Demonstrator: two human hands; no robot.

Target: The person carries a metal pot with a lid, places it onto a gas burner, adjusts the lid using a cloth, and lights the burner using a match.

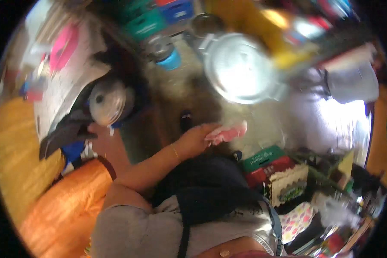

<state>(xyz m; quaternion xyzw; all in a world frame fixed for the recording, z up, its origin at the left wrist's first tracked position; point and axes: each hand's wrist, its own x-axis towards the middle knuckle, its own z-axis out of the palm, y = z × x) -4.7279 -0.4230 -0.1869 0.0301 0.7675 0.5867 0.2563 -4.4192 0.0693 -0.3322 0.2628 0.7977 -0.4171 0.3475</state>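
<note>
My left hand reaches across in front of my dark apron, a thin band round its wrist. Its fingers are closed on a soft-looking pink-and-white thing, which sticks out to the right. Blur hides whether this is a cloth or something else. Beyond the hand, up and to the right, stands a large round silver pot with side handles, bright with glare. My right hand does not show.
A blue bucket stands on the floor ahead, near green crates. At left are a pale round container and orange cloth. Close on my right sit a green-and-red box and a torn carton.
</note>
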